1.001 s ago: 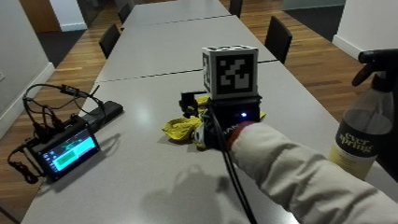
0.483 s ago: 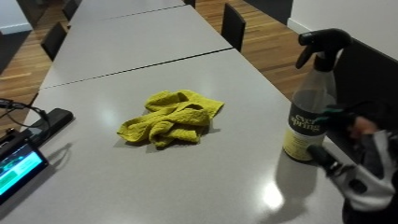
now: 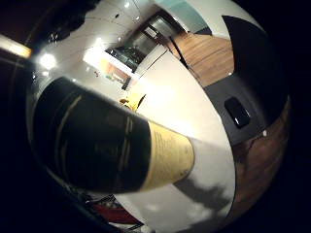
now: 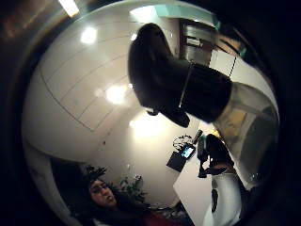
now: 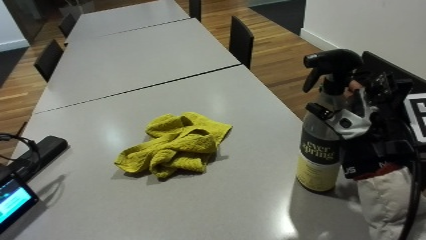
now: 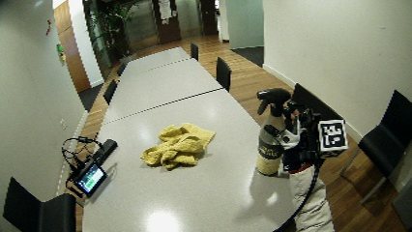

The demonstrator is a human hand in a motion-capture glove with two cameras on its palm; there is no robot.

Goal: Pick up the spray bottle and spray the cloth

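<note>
My right hand (image 5: 373, 130) is at the bottle (image 5: 323, 140), frame right, bottle upright on table (image 5: 133, 65); grasp not discernible. Cloth (image 5: 174, 145) lies centre.

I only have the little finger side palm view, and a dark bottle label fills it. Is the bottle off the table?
Observer: No. In the outside view, the spray bottle stands upright with its base on the table.
Operator: Which way does the nozzle face?
Observer: Toward the side where the yellow cloth lies crumpled, apart from the bottle.
Operator: And my hand?
Observer: The right hand is beside the bottle's neck, below the trigger head. Its grip is hidden.
</note>
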